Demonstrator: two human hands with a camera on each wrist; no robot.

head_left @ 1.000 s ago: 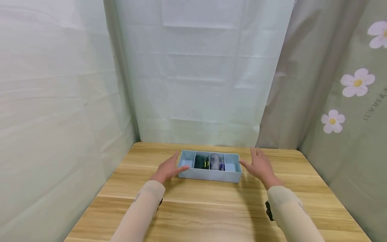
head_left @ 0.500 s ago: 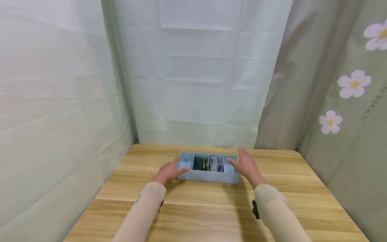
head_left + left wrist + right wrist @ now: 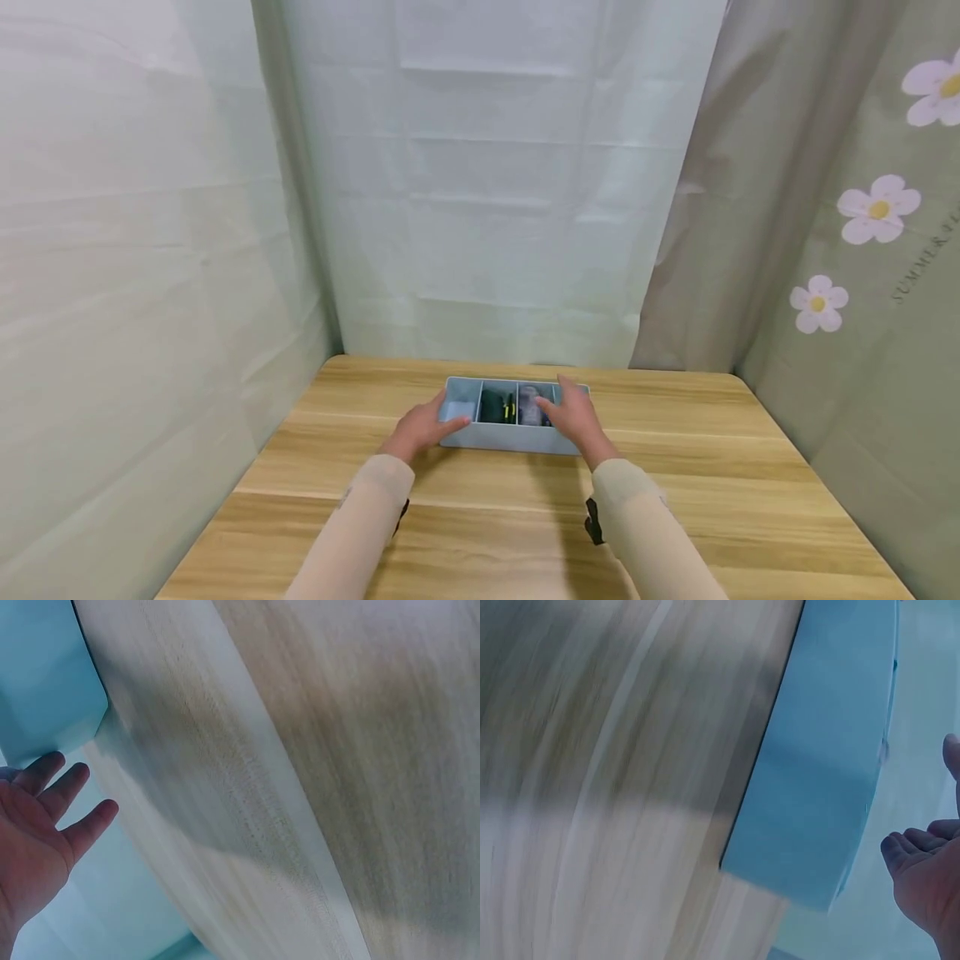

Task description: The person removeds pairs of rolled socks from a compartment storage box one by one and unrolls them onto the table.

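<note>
A pale blue box [image 3: 498, 437] with several compartments sits near the back of the table. My left hand [image 3: 422, 425] is at its left end, thumb over the front left corner. In the left wrist view that hand's fingers [image 3: 88, 825] are spread and nearly straight, fingertips right at the box end. My right hand [image 3: 576, 417] hovers over the box's right part, thumb apart from the fingers and holding nothing. Inside are a dark green bundle [image 3: 492, 406], a thin black-and-yellow item [image 3: 510, 408] and a grey soft-looking bundle [image 3: 529, 405]. The right hand partly hides the rightmost compartment.
The wood-grain table [image 3: 480, 533] has its back edge just behind the box. Pale curtains [image 3: 487, 208] enclose it at the back and sides. The leftmost compartment [image 3: 461, 408] shows its bare bottom.
My right hand has moved left, from beside the box's right end to over its right compartments. The left hand has stayed at the left end, and the box has not visibly moved.
</note>
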